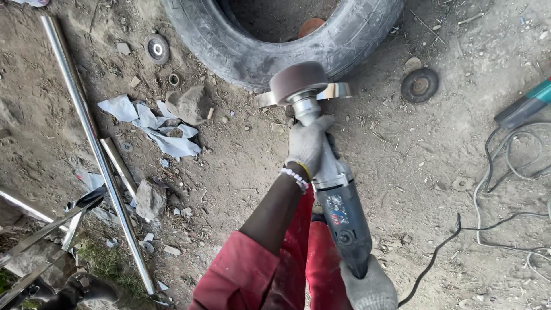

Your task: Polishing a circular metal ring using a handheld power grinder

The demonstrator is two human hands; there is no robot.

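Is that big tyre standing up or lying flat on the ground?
Lying flat. The tyre rests on its sidewall on the dirt, its centre hole facing up toward the camera.

I see bare, stony dirt ground (402, 166) under everything. At twelve o'clock a worn tyre (275, 46) lies on it. Toward ten, a long shiny steel tube (92, 138) runs across the dirt beside crumpled paper scraps (152, 123), a rock (186, 103) and a grinding disc (156, 48). At two lies another disc (419, 85); at three, loose cables (505, 172).
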